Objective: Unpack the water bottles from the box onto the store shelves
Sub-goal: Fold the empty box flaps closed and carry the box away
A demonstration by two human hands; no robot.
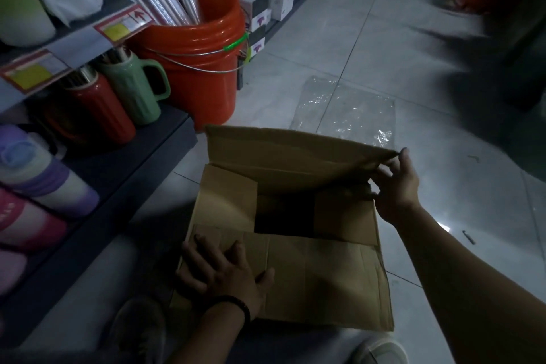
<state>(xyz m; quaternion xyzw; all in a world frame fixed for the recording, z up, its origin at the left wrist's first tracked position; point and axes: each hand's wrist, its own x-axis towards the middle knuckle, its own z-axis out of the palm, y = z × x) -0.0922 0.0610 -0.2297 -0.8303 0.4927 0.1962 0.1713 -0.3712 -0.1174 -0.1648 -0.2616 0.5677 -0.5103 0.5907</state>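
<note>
Looking down into the cardboard box point(310, 281) on the tiled floor point(384, 47) and finding only a dark square between the flaps, too shadowed for telling of any water bottles inside. Losing the upper right corner to a dark, smeared blur, impossible to name. Making out only the toes of two shoes at the bottom edge, cut off by the frame. Reading nothing on the blurred price tags along the shelf edge.

Pressing down with the left hand point(224, 272), palm flat and fingers spread straight, on the left end of the near flap point(319, 269), a dark wristband point(236, 306) circling the wrist. Pinching with the right hand point(396, 186), fingertips curled over the edge, the right corner of the far flap point(280, 151), holding it lifted and tilted above the opening. Bracketing the box from near left and far right.

Noting, just left of the box, the dark store shelf point(118, 180), with a green jug point(133, 92) and a red jug point(100, 109) side by side near its end, and a purple-and-white bottle point(44, 174) and a pink bottle point(26, 225) ranged nearer, partly cut off by the left edge. Spotting an orange bucket point(201, 68) beyond the shelf end, stuffed with silvery rolls, and a clear plastic sheet point(345, 109) flat on the floor just beyond the far flap.
</note>
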